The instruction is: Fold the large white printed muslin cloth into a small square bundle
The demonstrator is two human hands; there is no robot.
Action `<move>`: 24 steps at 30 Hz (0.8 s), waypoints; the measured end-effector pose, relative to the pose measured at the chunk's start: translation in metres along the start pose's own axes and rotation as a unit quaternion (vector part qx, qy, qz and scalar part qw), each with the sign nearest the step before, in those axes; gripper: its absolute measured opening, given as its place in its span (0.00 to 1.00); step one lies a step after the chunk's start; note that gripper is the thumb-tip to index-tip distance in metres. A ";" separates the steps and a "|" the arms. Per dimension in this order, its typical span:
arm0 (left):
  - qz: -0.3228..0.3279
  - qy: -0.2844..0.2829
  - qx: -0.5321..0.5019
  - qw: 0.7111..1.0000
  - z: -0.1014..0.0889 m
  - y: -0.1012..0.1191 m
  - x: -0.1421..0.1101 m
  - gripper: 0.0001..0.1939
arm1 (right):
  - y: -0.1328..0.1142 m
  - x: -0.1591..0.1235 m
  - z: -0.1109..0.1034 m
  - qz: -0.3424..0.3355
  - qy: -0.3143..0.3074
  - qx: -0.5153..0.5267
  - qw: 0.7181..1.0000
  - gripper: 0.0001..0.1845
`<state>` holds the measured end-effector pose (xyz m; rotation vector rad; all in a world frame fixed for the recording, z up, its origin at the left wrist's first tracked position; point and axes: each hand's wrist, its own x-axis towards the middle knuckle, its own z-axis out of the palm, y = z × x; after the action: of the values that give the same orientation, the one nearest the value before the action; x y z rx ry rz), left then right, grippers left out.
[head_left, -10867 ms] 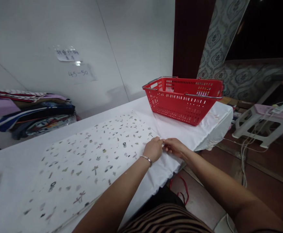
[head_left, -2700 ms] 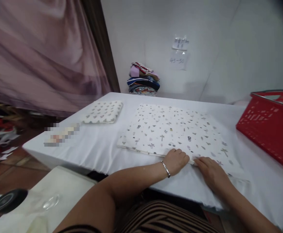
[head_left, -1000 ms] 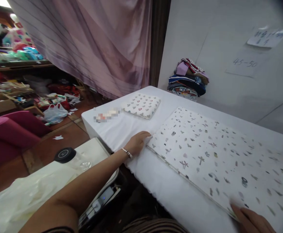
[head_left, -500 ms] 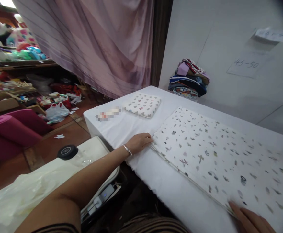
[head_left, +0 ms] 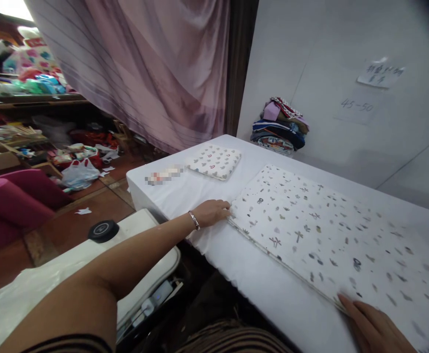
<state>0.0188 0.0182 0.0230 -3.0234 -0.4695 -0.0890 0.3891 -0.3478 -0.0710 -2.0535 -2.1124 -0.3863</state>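
Here, the left hand (head_left: 211,213) pinches the patterned cloth (head_left: 321,240) by one corner; whether the right hand (head_left: 378,323) grips, I cannot tell. Tug gently; align the layered edge.

Left arm (head_left: 137,255) observed reaching forward and inward, elbow (head_left: 106,284) bent, wrist (head_left: 201,216) nearly straight. Left hand (head_left: 212,212): back uppermost, fingers (head_left: 225,205) slightly curled (firmness of grip unverifiable from where I stand). Right hand (head_left: 374,318): set lower, partly visible, digits (head_left: 358,318) angled forward and leftward.
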 end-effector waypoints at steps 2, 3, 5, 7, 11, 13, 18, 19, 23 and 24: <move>0.013 0.003 0.007 1.000 0.000 -0.002 0.002 0.12 | -0.005 0.002 -0.004 0.006 -0.003 -0.014 1.000 0.23; 0.018 0.006 0.013 1.000 0.000 -0.003 0.003 0.12 | -0.008 0.004 -0.007 0.006 -0.004 -0.019 1.000 0.22; 0.014 0.020 0.027 0.999 0.000 -0.004 0.003 0.12 | -0.012 0.006 -0.011 0.003 -0.002 -0.024 1.000 0.22; -0.010 0.045 0.040 0.998 -0.001 -0.003 0.003 0.12 | -0.014 0.009 -0.014 -0.004 0.010 -0.027 1.000 0.21; -0.075 0.097 0.051 0.991 0.000 0.002 0.001 0.13 | -0.014 0.010 -0.015 -0.010 0.021 -0.022 0.999 0.21; -0.079 0.089 0.047 0.992 0.003 0.005 -0.002 0.13 | -0.014 0.010 -0.015 -0.005 0.015 -0.022 1.000 0.22; -0.069 0.057 0.019 0.996 0.010 0.007 -0.012 0.13 | -0.018 0.014 -0.020 -0.015 0.020 -0.030 0.999 0.21; -0.078 0.057 0.016 0.995 0.010 0.007 -0.013 0.14 | -0.019 0.015 -0.021 -0.015 0.023 -0.032 0.999 0.21; -0.089 0.054 0.010 0.995 0.012 0.010 -0.012 0.13 | -0.022 0.017 -0.022 -0.020 0.031 -0.032 0.999 0.20; -0.082 0.050 0.008 0.995 0.012 0.011 -0.011 0.13 | -0.022 0.017 -0.022 -0.021 0.031 -0.031 0.999 0.20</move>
<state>0.0120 0.0054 0.0094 -2.9420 -0.7049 -0.2430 0.3653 -0.3386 -0.0462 -2.0052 -2.1367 -0.5195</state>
